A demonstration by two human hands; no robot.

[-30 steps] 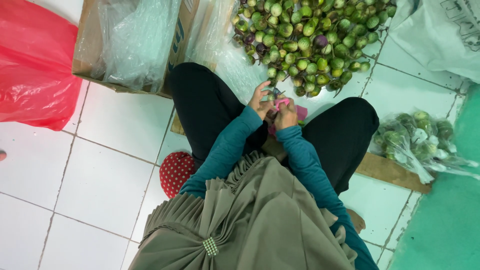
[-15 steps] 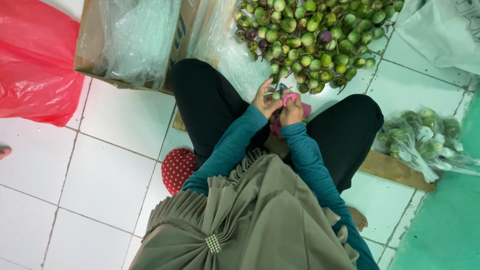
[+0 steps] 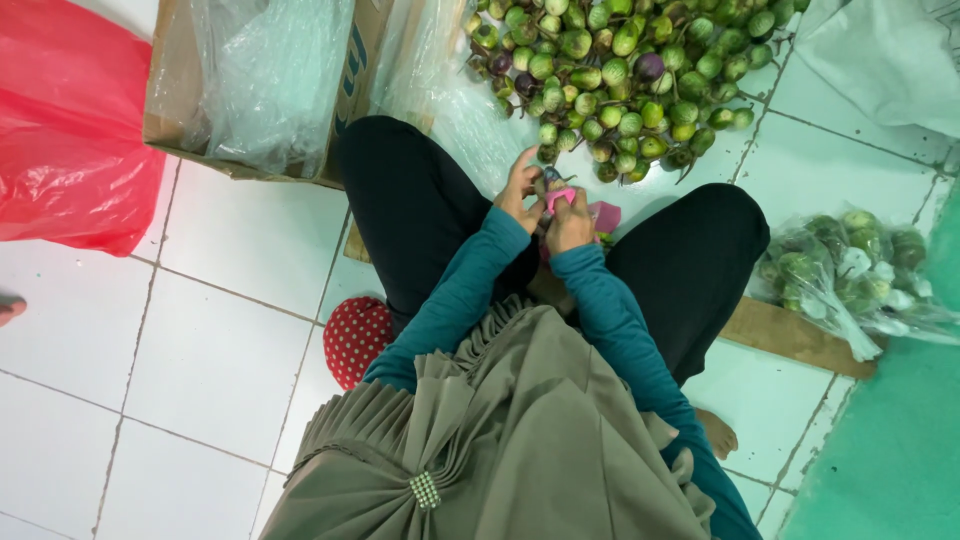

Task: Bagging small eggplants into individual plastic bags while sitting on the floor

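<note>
Fruit (image 3: 549,176), small and mostly hidden, sits pinched between left hand (image 3: 520,187) and right hand (image 3: 570,222), both closed above a pink tool (image 3: 603,214). Green pile (image 3: 620,80) lies at twelve o'clock, bagged fruit (image 3: 850,270) at three, cardboard box (image 3: 250,90) at ten.

There is one view only, from a camera worn on the person's head, so no second view shares the scene. It looks almost straight down over the grey-green headscarf (image 3: 500,440) and the teal sleeves to the left hand (image 3: 520,187) and right hand (image 3: 570,222), which meet near the middle of the frame, at arm's length from the lens. Beyond the hands, towards the top edge, lies the heap of green fruit (image 3: 625,80); left of them a cardboard box (image 3: 165,100); all around them the white tiled floor (image 3: 230,360).
</note>
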